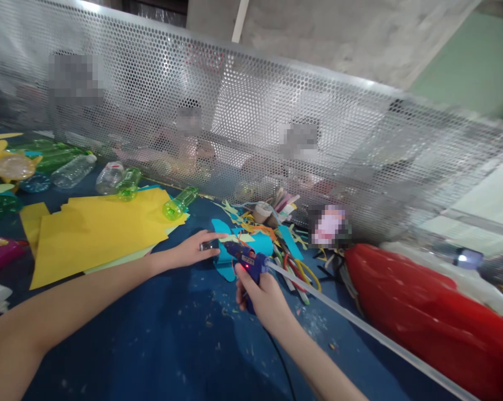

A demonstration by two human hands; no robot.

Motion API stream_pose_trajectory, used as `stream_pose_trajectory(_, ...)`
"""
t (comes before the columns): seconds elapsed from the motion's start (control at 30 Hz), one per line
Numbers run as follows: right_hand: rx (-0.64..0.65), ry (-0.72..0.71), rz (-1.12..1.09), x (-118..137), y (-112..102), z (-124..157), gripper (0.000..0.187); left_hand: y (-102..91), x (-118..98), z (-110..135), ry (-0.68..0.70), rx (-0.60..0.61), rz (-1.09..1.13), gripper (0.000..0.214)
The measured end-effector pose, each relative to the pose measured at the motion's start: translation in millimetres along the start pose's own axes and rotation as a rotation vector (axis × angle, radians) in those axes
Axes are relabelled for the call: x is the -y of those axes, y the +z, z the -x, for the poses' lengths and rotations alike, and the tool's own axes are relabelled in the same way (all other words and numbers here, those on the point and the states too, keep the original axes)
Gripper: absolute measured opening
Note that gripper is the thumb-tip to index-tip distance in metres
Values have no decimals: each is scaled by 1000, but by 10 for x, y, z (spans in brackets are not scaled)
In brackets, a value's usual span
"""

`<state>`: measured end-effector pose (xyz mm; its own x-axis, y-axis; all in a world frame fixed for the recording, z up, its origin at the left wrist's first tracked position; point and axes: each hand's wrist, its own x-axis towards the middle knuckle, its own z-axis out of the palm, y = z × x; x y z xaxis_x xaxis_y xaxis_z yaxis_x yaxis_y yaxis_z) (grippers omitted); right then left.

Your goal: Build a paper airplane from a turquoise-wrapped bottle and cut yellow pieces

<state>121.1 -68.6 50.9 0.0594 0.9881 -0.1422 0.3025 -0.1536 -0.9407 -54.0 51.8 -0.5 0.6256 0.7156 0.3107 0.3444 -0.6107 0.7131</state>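
My right hand (262, 292) is wrapped round the grip of a blue glue gun (257, 267), which shows a small red light. A long translucent glue stick (360, 320) runs out of its back end toward the lower right. The gun's nozzle points left, over a blue paper tube (262, 243) with rounded fins, lying on its side. My left hand (193, 249) grips the finned end of this tube between fingers and thumb. A small dark, shiny piece shows at those fingers; I cannot tell what it is.
Yellow paper sheets (105, 228) lie at left, with green bottle pieces (181, 203) and clear bottles (74, 171) behind. Paper scraps and pens (295, 273) sit right of the tube. A red plastic bag (418, 312) lies at right. A perforated metal screen (243, 111) closes the table's back; people sit beyond.
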Motion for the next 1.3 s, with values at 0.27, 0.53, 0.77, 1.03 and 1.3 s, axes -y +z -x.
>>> stream_pose_trajectory(0.27,-36,0,104,22,-61,2,49,12,-12,-4,-3,-16,-1,48)
stream_pose_trajectory(0.53,5,3,126,78,-11,25,50,-10,-27,12,19,0,7,48)
stream_pose_trajectory(0.77,-9,-6,168,42,-96,10,56,9,4,3,-16,-5,32,48)
stream_pose_trajectory(1.03,-108,-4,164,-49,-293,-30,54,-8,-15,20,-16,9,48,45)
stream_pose_trajectory(1.3,-190,23,144,-36,-394,-28,48,-7,-25,25,-25,3,49,45)
